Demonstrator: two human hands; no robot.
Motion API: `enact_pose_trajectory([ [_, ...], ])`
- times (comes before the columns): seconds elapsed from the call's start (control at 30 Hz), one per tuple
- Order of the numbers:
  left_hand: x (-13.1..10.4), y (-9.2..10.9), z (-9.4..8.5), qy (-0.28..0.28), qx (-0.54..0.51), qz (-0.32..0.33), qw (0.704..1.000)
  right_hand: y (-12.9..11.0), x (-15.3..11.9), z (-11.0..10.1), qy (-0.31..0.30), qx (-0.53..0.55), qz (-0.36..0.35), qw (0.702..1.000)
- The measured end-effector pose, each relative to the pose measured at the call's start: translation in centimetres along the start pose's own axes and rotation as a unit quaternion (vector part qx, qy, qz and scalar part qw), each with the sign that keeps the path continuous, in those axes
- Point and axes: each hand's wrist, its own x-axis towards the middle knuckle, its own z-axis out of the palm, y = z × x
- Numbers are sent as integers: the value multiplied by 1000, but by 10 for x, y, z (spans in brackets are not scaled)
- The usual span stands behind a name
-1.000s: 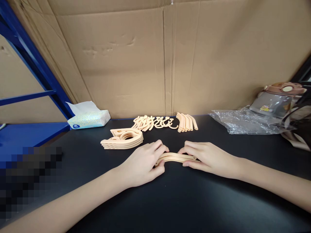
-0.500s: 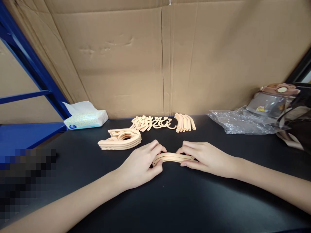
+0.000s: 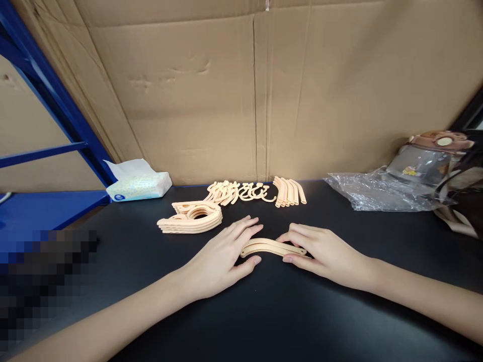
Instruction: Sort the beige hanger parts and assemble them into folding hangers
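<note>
Two curved beige strips (image 3: 269, 245), one against the other, lie on the black table (image 3: 271, 311) between my hands. My right hand (image 3: 319, 251) grips their right end between thumb and fingers. At the left end my left hand (image 3: 222, 256) is open, with its thumb and fingers spread around the tip. Behind my left hand sits a stack of beige hanger-shaped pieces (image 3: 192, 221). Farther back are a pile of beige hooks (image 3: 224, 192) and a row of curved beige arms (image 3: 289, 192).
A tissue pack (image 3: 139, 183) stands at the back left beside a blue metal frame (image 3: 56, 100). Crumpled clear plastic (image 3: 381, 191) and a bottle with a brown lid (image 3: 422, 158) are at the back right. Cardboard (image 3: 211, 100) rises behind the table.
My left hand has loosened from the left end of the strips and its fingers have spread. My right hand keeps its grip. The view has shifted slightly.
</note>
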Motion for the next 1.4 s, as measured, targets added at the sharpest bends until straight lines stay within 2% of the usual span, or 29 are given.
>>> enact_pose_trajectory([
  [0.1,-1,2,-1,-27,-13,-14,999,0,0,1,3,-2,-2,1000],
  [0.43,-1,-1,2,-27,-17,-10,999,-1,-1,1,11,-13,-1,1000],
  [0.77,0,1,0,-53,-14,-33,998,1,0,0,7,3,2,1000],
  [1.03,0,-1,2,-43,-14,-22,999,2,0,1,8,16,8,1000],
  [1.2,0,-5,6,-17,-16,-17,1000,4,-1,0,7,14,3,1000],
  [1.4,1,-2,3,-32,-6,-23,999,3,0,0,6,17,6,1000],
])
